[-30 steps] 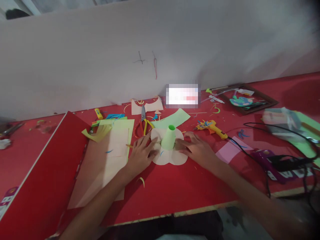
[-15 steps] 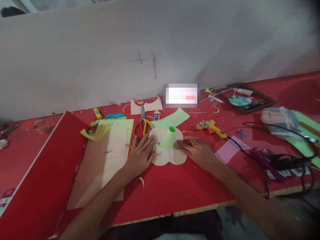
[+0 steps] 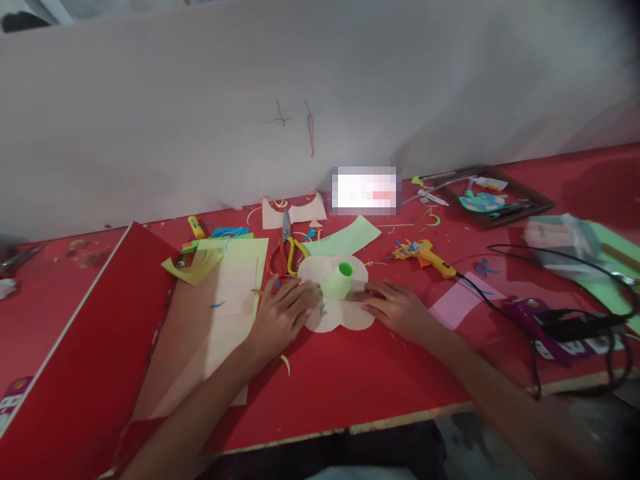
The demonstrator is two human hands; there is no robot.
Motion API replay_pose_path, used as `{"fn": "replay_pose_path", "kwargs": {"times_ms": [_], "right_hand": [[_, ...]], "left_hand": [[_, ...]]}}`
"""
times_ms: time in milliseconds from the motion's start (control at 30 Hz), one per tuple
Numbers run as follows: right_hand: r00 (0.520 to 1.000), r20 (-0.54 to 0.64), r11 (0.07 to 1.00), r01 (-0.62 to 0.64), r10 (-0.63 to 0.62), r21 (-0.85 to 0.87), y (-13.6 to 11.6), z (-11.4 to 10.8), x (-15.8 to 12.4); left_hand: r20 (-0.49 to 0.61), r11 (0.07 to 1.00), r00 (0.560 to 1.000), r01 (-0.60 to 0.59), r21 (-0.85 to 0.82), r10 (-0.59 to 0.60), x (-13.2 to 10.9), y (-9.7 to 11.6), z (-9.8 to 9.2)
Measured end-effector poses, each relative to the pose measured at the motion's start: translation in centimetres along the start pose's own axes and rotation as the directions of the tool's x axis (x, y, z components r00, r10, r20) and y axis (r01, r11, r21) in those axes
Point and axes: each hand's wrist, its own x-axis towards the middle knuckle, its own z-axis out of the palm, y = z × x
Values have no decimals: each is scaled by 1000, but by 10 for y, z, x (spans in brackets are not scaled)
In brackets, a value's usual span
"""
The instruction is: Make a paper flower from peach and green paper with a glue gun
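Observation:
A pale, flower-shaped paper cutout [image 3: 356, 316] with rounded lobes lies flat on the red table. On its middle stands a light green paper tube [image 3: 336, 287], tilted a little to the right, its open end upward. My left hand [image 3: 286, 308] rests on the cutout's left side, fingers stretched toward the tube's base. From the right, my right hand [image 3: 393, 305] lies on the cutout's right edge with fingers extended. Neither hand is wrapped round anything. A small blue paper strip [image 3: 323, 309] sits on the cutout near the left fingertips.
Behind my left hand lie pliers [image 3: 287, 247] with red and yellow handles. A yellow glue gun [image 3: 425, 257] is at right, its cable running to a purple power strip [image 3: 537, 330]. Paper sheets [image 3: 210, 347] and a slanted red board [image 3: 95, 347] occupy the left. A dark frame [image 3: 530, 197] sits farther back.
The green tube leans more to the right and toward me. My right hand has drawn slightly away from its base, while my left hand has shifted a little lower on the cutout.

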Motion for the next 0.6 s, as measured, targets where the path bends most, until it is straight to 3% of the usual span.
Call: {"fn": "replay_pose_path", "kwargs": {"times_ms": [67, 167, 267, 333, 367, 400, 500, 600], "right_hand": [[999, -27, 1000, -26, 27, 16, 1, 1, -2], [993, -71, 994, -86, 91, 75, 2, 1, -3], [983, -131, 979, -103, 128, 178, 2, -3, -1], [973, -178, 963, -101, 149, 251, 1, -10, 3], [966, -201, 953, -102, 163, 285, -1, -14, 5], [959, -222, 943, -102, 178, 318, -2, -19, 8], [932, -287, 910, -92, 222, 405, -8, -31, 16], [911, -330, 881, -69, 246, 467, -11, -39, 22]], "left_hand": [[-107, 996, 991, 78, -52, -84, -1, -7, 0], [-266, 949, 913, 279, -143, -309, -2, -22, -4], [-332, 886, 825, 396, -240, -458, 1, -40, -13], [-342, 857, 789, 436, -274, -511, 4, -51, -23], [-322, 849, 789, 451, -276, -523, 4, -56, -28], [-262, 854, 819, 447, -265, -510, 4, -59, -32], [61, 952, 960, 278, -130, -273, -2, -62, -38], [217, 997, 974, 49, 52, -59, -11, -59, -36]]}}
